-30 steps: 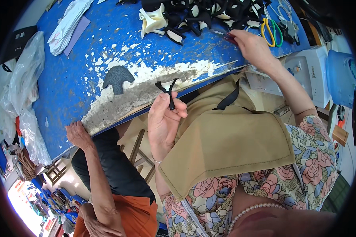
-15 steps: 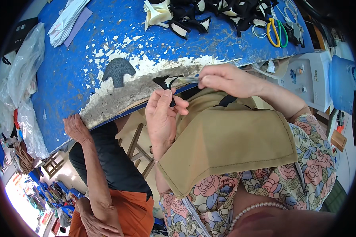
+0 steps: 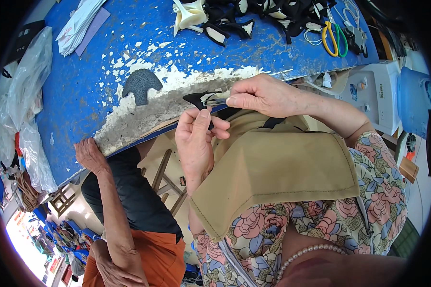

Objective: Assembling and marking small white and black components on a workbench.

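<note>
Between the thumb and fingers of my left hand [image 3: 195, 143] is a small black curved piece [image 3: 194, 99] with a pale patch on its upper side. My right hand [image 3: 268, 98] pinches a thin metal tool that looks like tweezers [image 3: 218, 101]. Its tip lies over the pale patch, and I cannot make out whether it grips anything there. Both hands are at the table's front edge. Left of them, a dark grey speckled cut-out piece [image 3: 141, 86] lies flat on the table.
The blue table [image 3: 81, 91] has flaking paint. Along its far side lie several black pieces [image 3: 246, 28], a cream moulded part [image 3: 189, 14], scissors [image 3: 329, 40] and papers [image 3: 79, 28]. Plastic bags [image 3: 33, 95] hang at left. A co-worker's hand [image 3: 92, 155] rests on the table edge.
My right hand has moved left with the tweezers-like tool, bringing the tip onto the black piece's pale patch. My left hand has hardly moved.
</note>
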The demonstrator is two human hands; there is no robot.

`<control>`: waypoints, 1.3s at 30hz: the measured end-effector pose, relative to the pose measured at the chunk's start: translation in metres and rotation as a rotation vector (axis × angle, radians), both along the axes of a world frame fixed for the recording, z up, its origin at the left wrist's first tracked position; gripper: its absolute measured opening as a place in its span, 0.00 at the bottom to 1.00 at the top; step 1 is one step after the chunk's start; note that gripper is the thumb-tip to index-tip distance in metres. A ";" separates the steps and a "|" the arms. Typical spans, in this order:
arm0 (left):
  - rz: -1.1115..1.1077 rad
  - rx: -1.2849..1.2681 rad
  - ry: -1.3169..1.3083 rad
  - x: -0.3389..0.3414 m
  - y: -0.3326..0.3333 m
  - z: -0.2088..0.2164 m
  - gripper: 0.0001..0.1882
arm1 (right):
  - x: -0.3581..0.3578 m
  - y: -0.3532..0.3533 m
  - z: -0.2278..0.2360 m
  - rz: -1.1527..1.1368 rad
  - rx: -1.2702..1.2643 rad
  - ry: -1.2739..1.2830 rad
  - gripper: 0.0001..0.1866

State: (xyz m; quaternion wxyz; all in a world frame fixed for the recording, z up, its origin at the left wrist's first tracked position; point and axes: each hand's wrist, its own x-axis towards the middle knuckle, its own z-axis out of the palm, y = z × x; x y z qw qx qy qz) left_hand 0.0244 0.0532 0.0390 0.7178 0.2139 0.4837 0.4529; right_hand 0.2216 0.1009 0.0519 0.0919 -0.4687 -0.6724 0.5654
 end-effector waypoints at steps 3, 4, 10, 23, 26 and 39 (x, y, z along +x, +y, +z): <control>0.000 0.002 0.013 -0.002 -0.003 -0.001 0.07 | -0.003 0.001 0.002 0.020 0.002 0.000 0.18; 0.003 0.001 0.014 -0.003 -0.004 -0.002 0.07 | -0.005 0.001 0.003 0.030 0.012 0.000 0.18; -0.001 0.008 0.031 -0.001 -0.004 0.000 0.06 | -0.006 -0.001 -0.002 -0.046 0.039 0.085 0.17; 0.014 -0.019 -0.081 -0.008 -0.004 -0.008 0.08 | 0.008 0.001 -0.002 0.009 0.143 0.007 0.14; 0.037 -0.051 -0.146 -0.011 -0.003 -0.008 0.09 | 0.032 0.014 -0.010 -0.076 0.319 -0.228 0.12; -0.093 -0.095 -0.328 0.001 -0.004 -0.002 0.15 | -0.023 -0.004 -0.025 -0.188 0.457 0.576 0.07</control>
